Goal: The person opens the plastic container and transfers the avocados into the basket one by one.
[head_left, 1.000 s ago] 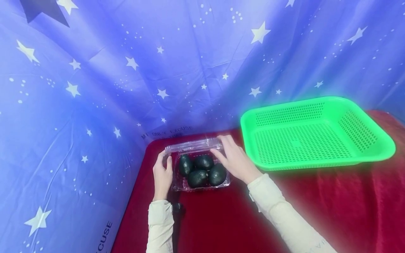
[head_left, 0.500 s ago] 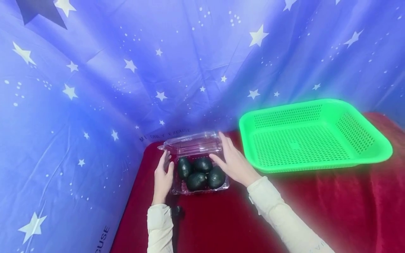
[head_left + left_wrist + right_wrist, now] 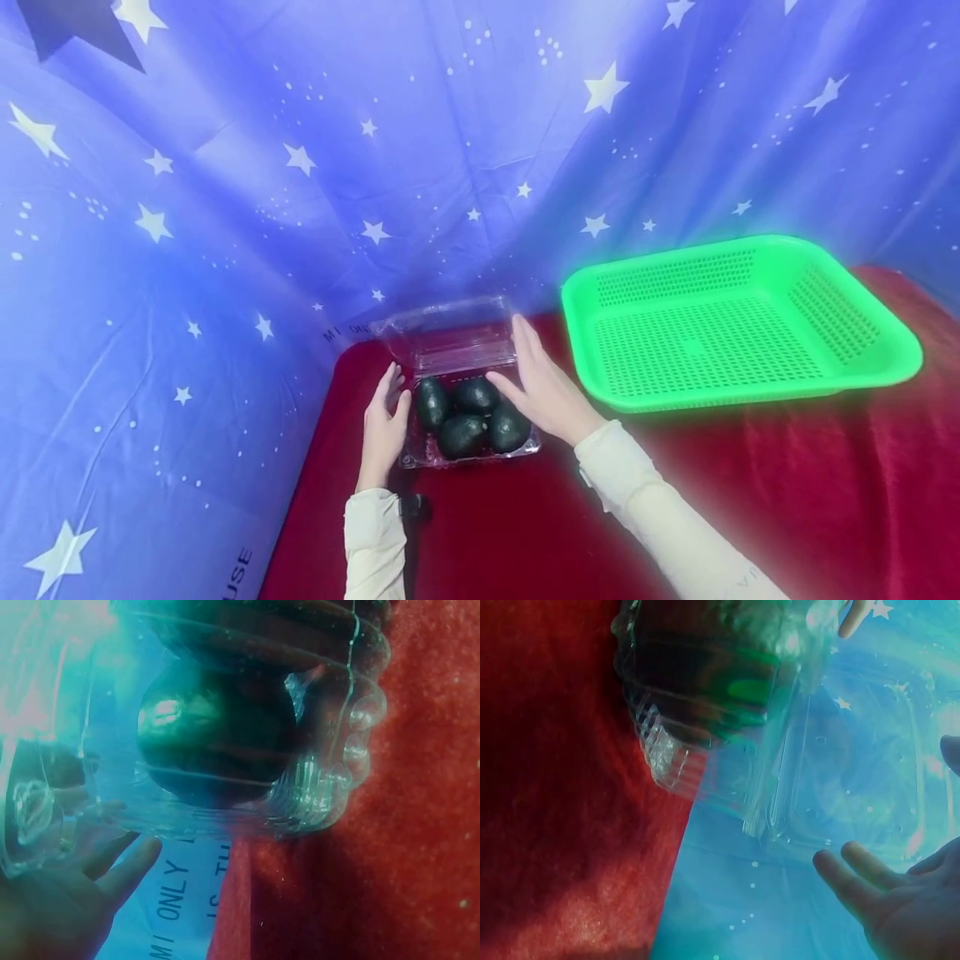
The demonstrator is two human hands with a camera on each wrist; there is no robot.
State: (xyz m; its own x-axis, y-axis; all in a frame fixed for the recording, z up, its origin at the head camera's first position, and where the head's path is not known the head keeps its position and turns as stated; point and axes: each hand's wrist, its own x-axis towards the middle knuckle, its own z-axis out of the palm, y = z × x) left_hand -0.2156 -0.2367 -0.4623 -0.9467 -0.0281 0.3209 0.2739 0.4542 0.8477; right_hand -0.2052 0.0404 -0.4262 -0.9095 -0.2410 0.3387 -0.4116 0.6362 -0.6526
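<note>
Lid (image 3: 450, 333) stands raised at the back of our box (image 3: 422, 452); four dark fruits (image 3: 467, 427) lie inside. Left hand (image 3: 382, 433) and right hand (image 3: 546, 387) flank it, fingers extended, gripping nothing. We judge opening nearly done; next calls for grasping one fruit.

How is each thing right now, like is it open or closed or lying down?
Clear lid: open, tipped up at the far side.
Clear box: uncovered, resting on the red cloth.
Four dark fruits: whole, lying in the box.
Green basket: upright, open side up.
Red cloth: spread out.
Left hand: open, beside the box.
Right hand: open, by the lid; touching is unclear.
</note>
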